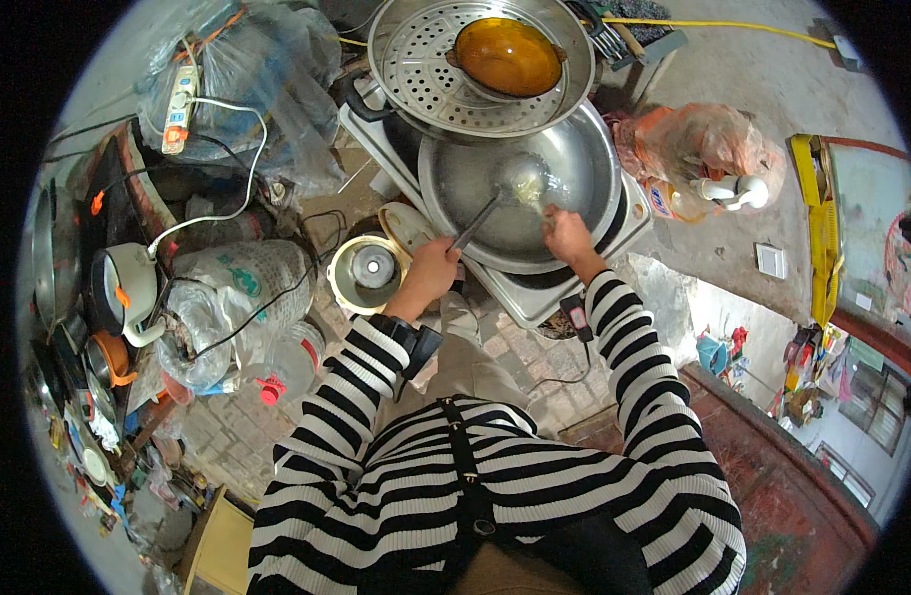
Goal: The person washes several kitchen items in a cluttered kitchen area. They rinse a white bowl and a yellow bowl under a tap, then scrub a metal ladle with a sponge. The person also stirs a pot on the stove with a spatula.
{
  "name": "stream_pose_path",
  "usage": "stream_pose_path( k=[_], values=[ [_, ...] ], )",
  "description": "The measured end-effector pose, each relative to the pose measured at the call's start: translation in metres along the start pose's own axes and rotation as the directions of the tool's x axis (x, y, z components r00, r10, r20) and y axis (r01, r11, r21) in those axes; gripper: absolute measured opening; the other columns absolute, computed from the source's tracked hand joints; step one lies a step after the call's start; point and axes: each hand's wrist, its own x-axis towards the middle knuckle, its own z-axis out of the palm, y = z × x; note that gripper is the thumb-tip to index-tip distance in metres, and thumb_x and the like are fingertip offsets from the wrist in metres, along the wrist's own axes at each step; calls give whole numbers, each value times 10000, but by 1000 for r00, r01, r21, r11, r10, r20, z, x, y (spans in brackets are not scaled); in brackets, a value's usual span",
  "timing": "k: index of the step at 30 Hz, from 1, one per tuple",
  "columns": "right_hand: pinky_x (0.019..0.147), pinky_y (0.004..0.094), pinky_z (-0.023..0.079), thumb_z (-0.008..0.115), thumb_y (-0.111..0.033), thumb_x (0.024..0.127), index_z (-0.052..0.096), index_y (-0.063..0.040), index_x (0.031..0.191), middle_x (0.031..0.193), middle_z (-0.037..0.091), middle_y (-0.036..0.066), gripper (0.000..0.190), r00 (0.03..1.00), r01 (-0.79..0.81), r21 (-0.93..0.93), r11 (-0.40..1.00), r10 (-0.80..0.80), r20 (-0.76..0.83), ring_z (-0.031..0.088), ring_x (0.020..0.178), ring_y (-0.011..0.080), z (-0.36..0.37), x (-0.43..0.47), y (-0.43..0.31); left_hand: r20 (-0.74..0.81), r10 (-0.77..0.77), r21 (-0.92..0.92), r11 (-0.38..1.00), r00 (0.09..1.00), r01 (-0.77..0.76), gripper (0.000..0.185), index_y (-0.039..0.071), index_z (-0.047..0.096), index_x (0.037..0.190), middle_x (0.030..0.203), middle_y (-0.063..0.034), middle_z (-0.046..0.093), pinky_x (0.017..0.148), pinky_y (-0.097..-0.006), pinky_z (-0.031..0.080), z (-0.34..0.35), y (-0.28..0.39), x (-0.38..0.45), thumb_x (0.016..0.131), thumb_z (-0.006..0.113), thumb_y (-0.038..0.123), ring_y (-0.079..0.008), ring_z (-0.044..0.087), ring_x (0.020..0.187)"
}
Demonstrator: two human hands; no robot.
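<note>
A wide metal pan [463, 216] holding cloudy liquid sits before me on a metal-topped stove [511, 301]. My left hand [429, 274] grips the dark handle of a ladle [479, 222]. The ladle's bowl lies over the far middle of the pan, with pale yellowish matter [528, 187] in it. Over the pan's near right side, my right hand [569, 236] has its fingers drawn together just beside the ladle's bowl. Whether anything is pinched between those fingertips is too small to tell.
Behind the pan stands a perforated steamer [425, 89] with an amber glass bowl [509, 58] in it. A lidded cream container [344, 294] stands open at left, near a plastic bottle [295, 357]. A power strip [178, 108] hangs far left; plastic-wrapped bottles [715, 149] stand right.
</note>
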Motion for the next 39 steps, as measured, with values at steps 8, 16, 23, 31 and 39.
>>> stream_pose_path(
  k=[8,16,23,31,39],
  values=[
    [759,452,477,594,-150,784,605,-15,1017,857,605,284,270,998,-37,274,961,48,-35,597,864,416,19,27,-16,529,-430,-527,509,732,680,174,31,519,905,592,-17,452,329,-249,228,-22,25,8,918,486,201,-77,348,397],
    [659,539,467,520,-155,813,541,-34,996,759,603,270,221,989,21,73,997,-10,-144,587,738,453,6,44,-20,571,-462,-597,333,678,730,123,35,522,955,663,-33,488,342,-208,227,-25,33,6,904,501,145,-64,351,431],
    [616,517,478,515,-108,807,514,-30,1043,761,618,238,249,981,180,31,983,-177,-73,612,698,424,18,7,-20,598,-406,-559,407,691,722,137,48,507,835,649,-28,476,331,-212,208,-28,31,9,899,491,169,-57,331,417],
    [608,487,511,474,-113,814,542,-70,1082,738,631,204,279,999,-35,-342,939,39,3,634,679,378,-13,8,-2,420,-477,-492,595,772,636,172,17,523,869,590,-21,456,321,-258,232,-26,31,6,901,494,184,-95,353,392],
    [677,495,498,558,-205,804,587,-39,999,802,618,255,258,999,-42,-77,996,40,-20,614,747,404,-14,32,-8,464,-428,-478,616,776,626,195,0,526,855,574,-21,464,319,-282,253,-17,23,8,912,480,181,-111,374,388]
  ],
)
